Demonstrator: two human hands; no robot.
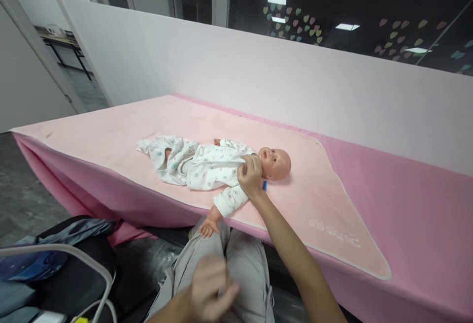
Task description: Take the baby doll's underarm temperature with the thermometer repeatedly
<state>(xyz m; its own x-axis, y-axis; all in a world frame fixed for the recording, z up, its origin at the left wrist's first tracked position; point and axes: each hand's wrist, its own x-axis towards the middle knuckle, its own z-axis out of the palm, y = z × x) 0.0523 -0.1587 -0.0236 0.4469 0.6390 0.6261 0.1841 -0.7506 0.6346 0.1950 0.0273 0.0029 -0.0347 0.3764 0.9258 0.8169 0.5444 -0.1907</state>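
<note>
A baby doll (275, 163) lies on its back on a pink mat, its head toward the right. It wears a white patterned outfit (212, 165), and one doll arm hangs over the table's front edge. At the collar, my right hand (250, 173) has its fingers bent together on the cloth near the doll's neck. A small blue item shows beside my right wrist. My left hand (212, 288) is above my lap, blurred by motion, away from the doll; its finger positions are unclear.
The light pink mat (306, 190) covers much of the darker pink table cover (414, 205). Behind stands a white partition (221, 67) with dark glass above. At the lower left is a black chair (84, 269) with cloth, a blue item and a pale curved tube.
</note>
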